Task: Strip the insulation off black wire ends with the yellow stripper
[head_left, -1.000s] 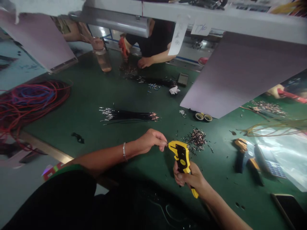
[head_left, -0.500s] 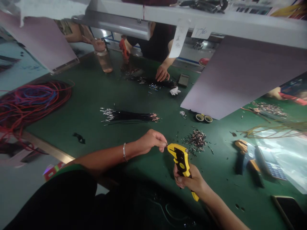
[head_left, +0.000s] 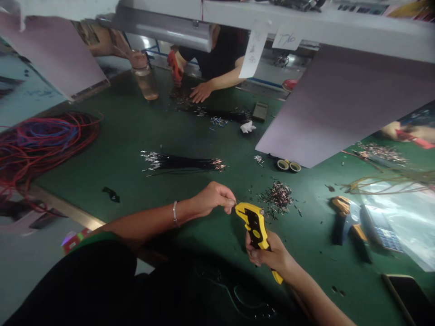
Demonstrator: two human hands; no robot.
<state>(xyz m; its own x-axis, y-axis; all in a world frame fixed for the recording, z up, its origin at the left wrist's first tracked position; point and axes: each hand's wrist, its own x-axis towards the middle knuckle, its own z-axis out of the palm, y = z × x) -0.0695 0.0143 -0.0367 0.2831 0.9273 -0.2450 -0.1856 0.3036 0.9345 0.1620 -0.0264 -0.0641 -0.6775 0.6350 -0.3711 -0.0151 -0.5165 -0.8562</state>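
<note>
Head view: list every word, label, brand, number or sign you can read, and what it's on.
"T", then characters I can't settle, possibly "76": handwritten on the white card at the shelf edge.
Handwritten characters on the hanging paper strip: too blurred to read.
Oval badge on the yellow-and-black tool in the right hand: too small to read.
Calculator keys: too blurred to read.

I sit in dim, greyish light. Glare whitens the clear plastic sheet [head_left: 416, 226] at right; my black clothing [head_left: 98, 280] sinks into shadow. My yellow-and-black pistol-shaped tool [head_left: 257, 233] looks slightly soft; edges stretch and smear.
</note>
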